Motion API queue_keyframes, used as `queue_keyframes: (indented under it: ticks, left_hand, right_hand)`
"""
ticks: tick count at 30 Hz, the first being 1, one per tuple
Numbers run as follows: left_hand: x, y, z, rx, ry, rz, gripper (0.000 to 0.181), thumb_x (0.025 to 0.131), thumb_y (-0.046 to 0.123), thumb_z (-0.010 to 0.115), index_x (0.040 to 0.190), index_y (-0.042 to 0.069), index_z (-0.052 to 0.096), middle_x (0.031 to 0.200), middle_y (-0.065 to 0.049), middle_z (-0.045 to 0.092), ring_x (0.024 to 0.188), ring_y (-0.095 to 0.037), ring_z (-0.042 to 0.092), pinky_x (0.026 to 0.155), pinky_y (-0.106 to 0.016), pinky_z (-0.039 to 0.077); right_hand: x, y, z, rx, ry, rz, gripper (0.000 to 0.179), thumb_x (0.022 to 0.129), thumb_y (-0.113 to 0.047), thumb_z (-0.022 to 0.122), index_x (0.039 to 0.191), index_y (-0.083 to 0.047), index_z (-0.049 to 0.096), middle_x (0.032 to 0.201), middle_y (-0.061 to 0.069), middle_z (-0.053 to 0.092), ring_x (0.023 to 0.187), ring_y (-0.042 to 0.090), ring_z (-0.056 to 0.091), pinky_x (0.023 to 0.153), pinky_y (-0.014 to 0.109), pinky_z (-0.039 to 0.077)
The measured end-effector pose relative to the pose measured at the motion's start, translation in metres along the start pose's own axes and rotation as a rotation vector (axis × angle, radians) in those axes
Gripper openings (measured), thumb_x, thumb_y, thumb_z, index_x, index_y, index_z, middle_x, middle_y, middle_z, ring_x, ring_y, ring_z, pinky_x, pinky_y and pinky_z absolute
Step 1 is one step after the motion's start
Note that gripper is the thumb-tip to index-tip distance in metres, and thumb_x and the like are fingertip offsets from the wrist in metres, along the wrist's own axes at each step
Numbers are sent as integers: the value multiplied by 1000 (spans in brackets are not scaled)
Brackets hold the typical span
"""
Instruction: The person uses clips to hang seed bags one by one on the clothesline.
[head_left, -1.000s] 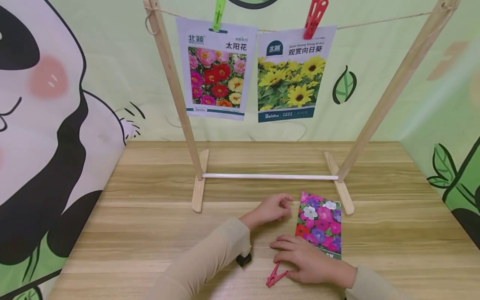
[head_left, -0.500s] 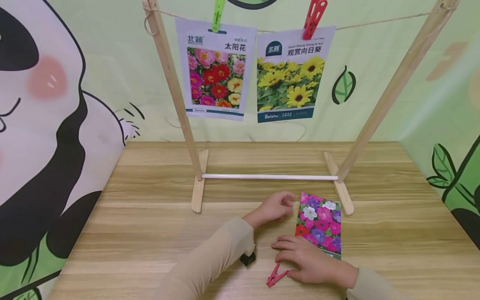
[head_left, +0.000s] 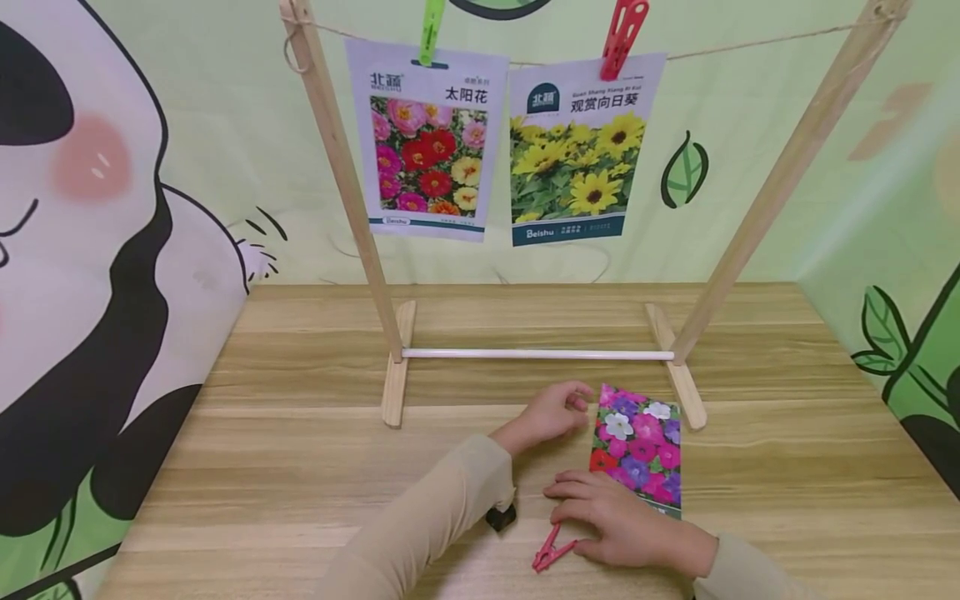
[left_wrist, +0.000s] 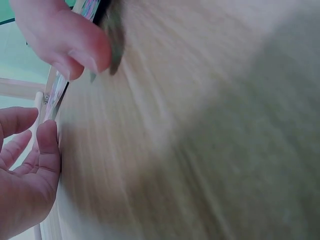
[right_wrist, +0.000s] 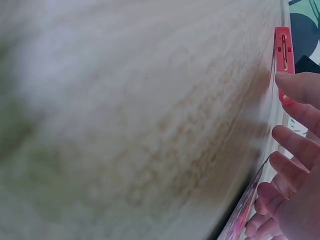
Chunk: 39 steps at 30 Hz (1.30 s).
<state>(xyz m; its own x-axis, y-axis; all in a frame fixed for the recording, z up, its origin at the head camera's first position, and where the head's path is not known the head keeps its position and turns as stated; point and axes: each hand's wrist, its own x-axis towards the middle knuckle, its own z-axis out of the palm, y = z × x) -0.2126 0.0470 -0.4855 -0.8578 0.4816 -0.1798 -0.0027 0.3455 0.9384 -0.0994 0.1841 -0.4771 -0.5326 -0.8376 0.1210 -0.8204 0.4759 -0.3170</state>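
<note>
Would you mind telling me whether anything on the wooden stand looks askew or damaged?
The sunflower packet hangs slightly askew: its red clip grips right of the top edge's middle, and that side sits higher. I see no damage.

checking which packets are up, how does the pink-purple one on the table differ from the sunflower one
The pink-purple packet lies on the table, partly hidden by the right hand; the sunflower packet hangs from a red clip. The pink-purple packet shows mixed colours; the sunflower packet shows yellow blooms. Both picture flowers.
</note>
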Motion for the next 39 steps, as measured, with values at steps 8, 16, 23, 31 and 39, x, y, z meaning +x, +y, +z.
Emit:
queue_keyframes:
  ticks: [8,16,23,31,39]
  left_hand:
    - [4,2,2,-4,13,-34,36,77,-3,58,112,7,56,95,-8,60,58,-11,52,53,-21,48]
    - [5,2,7,42,41,-23,35,77,0,61,112,7,56,95,-9,62,58,-11,52,50,-19,46]
    - [6,5,9,98,48,-2,34,77,3,63,110,7,58,91,-8,64,65,-8,54,51,-18,47]
    - [7,8,11,121,42,-10,38,77,4,65,113,9,57,92,-8,64,62,-7,53,51,-18,47]
    - [11,7,13,84,45,-38,38,77,3,65,113,9,56,89,-6,62,61,-8,51,50,-19,46]
  right_hand:
    - [1,1,1,6,19,-13,32,69,-25,70,100,-23,61,122,0,56,116,24,47,92,45,40]
    - [2,1,3,-3,63,-41,33,68,-25,71,99,-22,62,119,0,57,114,23,49,91,44,41]
    - [1,0,4,13,59,-32,33,68,-26,71,100,-22,62,119,1,57,114,25,49,91,44,41]
    - [0,0,3,32,33,-11,33,70,-26,70,102,-22,62,121,1,56,115,25,48,92,45,40]
    - [1,-1,3,21,36,-14,32,70,-27,69,101,-22,62,120,1,56,114,24,48,92,44,40]
